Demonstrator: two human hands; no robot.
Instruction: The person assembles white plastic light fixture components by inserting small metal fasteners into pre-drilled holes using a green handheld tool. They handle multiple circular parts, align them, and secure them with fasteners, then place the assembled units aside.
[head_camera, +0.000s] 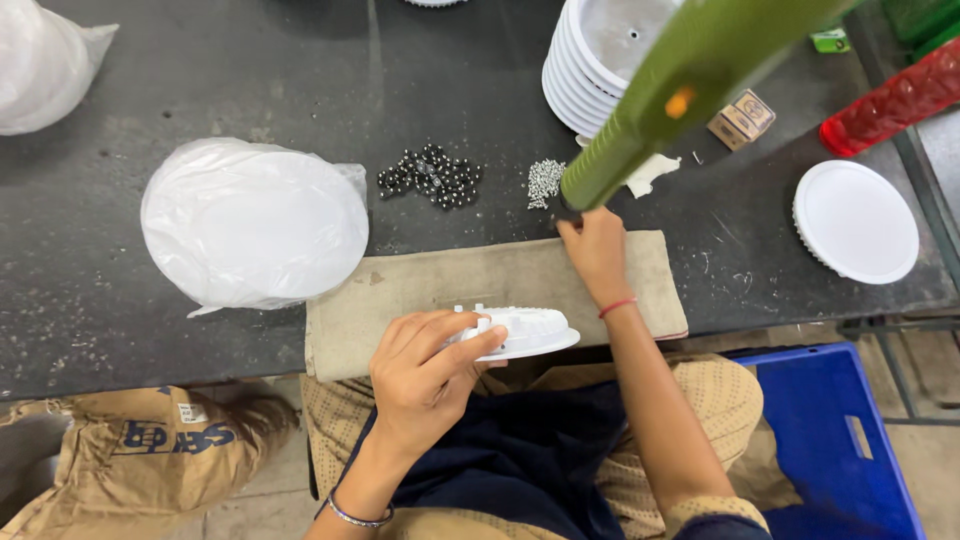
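My left hand (425, 375) grips a white round plastic housing (525, 332), held tilted at the near edge of the table over my lap. My right hand (597, 255) rests on a beige cloth (420, 290), fingers closed around the lower end of a green powered screwdriver (670, 90) that slants up to the right. Just beyond the cloth lie a pile of small silver screws (545, 182) and a cluster of dark metal balls (432, 176).
A bagged stack of white discs (255, 222) sits left on the dark table (200, 90). A stack of white housings (590, 60), a single white disc (855, 222), a small cardboard box (742, 118) and a red object (895, 100) lie right. Blue crate (840, 440) below.
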